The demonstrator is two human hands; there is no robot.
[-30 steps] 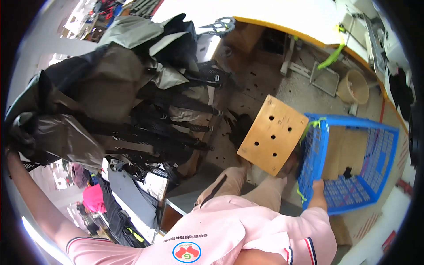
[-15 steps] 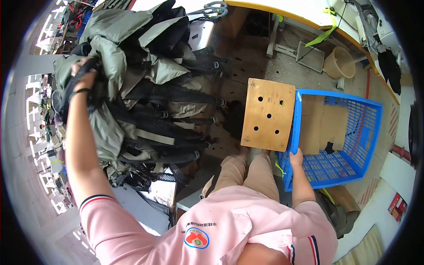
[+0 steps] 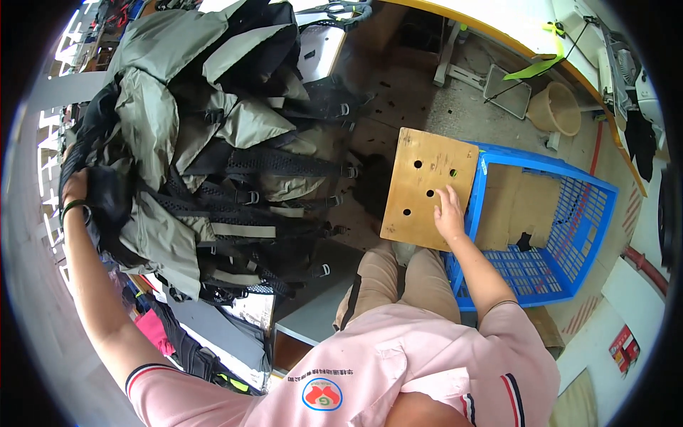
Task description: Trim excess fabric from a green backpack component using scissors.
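Note:
A heaped pile of grey-green and black backpacks [image 3: 245, 171] with webbing straps and buckles lies to my left. At its far left edge my left hand [image 3: 75, 186] is closed on black padded fabric of a backpack; some of its fingers are hidden by the cloth. My right hand [image 3: 448, 215] hovers over or lightly touches the right side of a wooden stool seat [image 3: 409, 181] with several round holes, its fingers spread and nothing in them. Right beside the seat is a blue plastic crate [image 3: 605, 206] with a cardboard sheet [image 3: 509, 206] inside.
A white worktable with a yellow edge [image 3: 469, 28] runs along the far right, with a beige bucket [image 3: 553, 108] under it. Small dark scraps lie on the floor. A grey cabinet [image 3: 320, 274] stands by my legs, and more fabric pieces [image 3: 192, 345] are at the lower left.
My left hand has moved left and nearer, pulling the backpack fabric along, and the pile has spread leftward. My right hand has let go of the crate's rim and moved over the stool seat.

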